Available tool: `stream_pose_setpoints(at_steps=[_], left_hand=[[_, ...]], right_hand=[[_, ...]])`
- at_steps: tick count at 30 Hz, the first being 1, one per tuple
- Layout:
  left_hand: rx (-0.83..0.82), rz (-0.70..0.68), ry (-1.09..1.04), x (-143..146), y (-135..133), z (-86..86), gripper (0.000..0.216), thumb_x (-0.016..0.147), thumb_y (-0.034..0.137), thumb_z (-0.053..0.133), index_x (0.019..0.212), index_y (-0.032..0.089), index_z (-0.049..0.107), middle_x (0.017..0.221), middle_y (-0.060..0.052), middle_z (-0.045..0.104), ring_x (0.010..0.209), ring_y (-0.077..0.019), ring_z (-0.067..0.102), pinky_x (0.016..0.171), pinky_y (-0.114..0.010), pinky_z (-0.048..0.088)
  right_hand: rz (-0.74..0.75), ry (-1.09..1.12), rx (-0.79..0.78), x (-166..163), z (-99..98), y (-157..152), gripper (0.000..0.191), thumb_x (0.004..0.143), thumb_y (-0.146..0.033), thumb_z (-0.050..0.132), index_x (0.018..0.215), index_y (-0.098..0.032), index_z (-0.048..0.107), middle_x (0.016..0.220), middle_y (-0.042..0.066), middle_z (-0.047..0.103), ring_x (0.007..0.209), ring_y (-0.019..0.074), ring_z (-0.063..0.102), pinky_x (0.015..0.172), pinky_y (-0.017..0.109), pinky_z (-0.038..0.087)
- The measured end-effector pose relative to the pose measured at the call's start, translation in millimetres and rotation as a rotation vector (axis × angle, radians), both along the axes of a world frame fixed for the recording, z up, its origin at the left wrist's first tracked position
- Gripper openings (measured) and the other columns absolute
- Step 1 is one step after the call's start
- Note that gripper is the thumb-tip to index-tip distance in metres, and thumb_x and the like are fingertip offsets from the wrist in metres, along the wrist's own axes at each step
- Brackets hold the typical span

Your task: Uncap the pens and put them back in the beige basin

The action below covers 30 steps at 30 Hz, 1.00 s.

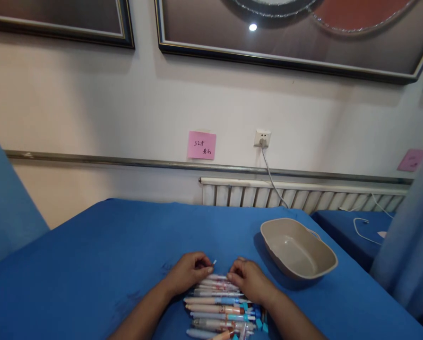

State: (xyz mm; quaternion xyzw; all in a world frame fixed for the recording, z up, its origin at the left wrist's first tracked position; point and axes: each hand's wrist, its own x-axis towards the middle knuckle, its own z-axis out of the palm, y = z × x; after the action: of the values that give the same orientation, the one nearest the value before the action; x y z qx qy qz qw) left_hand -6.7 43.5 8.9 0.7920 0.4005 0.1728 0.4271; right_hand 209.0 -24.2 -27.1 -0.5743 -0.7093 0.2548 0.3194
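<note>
Pens (216, 301) in pale, peach and light blue tones lie side by side in a row on the blue-covered table. Curled at the far left end of this row is my left hand (192, 271), its thumb and forefinger nearly together. A tiny white piece (214, 261) shows just beyond those fingertips; whether they grip it is unclear. My right hand (248, 279) is closed at the other end of the farthest pen (218, 277), fingers bent inward, and what they hold is hidden. Small turquoise pieces (259, 324) show at the pens' right ends, partly behind my right forearm.
A beige plastic basin (296, 250) stands on the blue cloth (133, 236) to the right. Behind the table are a white radiator (246, 193), a metal rail and a plugged-in cable (270, 172). Blue curtains (406, 245) hang at both sides.
</note>
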Motion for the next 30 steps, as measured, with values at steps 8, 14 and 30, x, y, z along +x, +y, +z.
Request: stream_pose_setpoints(at_steps=[8, 14, 30], left_hand=[[0.008, -0.1, -0.009, -4, -2, 8.2, 0.021, 0.067, 0.029, 0.064, 0.084, 0.017, 0.067, 0.09, -0.002, 0.065, 0.079, -0.0162, 0.057, 0.072, -0.022, 0.045], [0.047, -0.092, 0.006, 1, -7, 8.6, 0.023, 0.069, 0.026, 0.061, 0.089, 0.017, 0.067, 0.083, 0.0, 0.063, 0.077, -0.0169, 0.056, 0.069, -0.022, 0.043], [0.243, 0.035, -0.056, 10, -12, 6.0, 0.026, 0.078, 0.031, 0.054, 0.1, 0.02, 0.061, 0.096, -0.002, 0.066, 0.087, -0.0177, 0.057, 0.078, -0.024, 0.042]], right_hand=[[0.047, 0.171, -0.087, 2, -13.8, 4, 0.02, 0.074, -0.03, 0.062, 0.092, -0.02, 0.065, 0.07, -0.003, 0.061, 0.061, 0.0106, 0.051, 0.056, 0.019, 0.036], [-0.08, 0.436, -0.136, 1, -16.9, 11, 0.016, 0.07, -0.033, 0.064, 0.071, -0.017, 0.063, 0.066, -0.001, 0.059, 0.063, 0.0115, 0.051, 0.059, 0.021, 0.039], [-0.084, 0.551, -0.141, -5, -2.3, 9, 0.036, 0.07, -0.051, 0.06, 0.074, -0.016, 0.065, 0.057, -0.003, 0.051, 0.051, 0.0086, 0.041, 0.05, 0.021, 0.034]])
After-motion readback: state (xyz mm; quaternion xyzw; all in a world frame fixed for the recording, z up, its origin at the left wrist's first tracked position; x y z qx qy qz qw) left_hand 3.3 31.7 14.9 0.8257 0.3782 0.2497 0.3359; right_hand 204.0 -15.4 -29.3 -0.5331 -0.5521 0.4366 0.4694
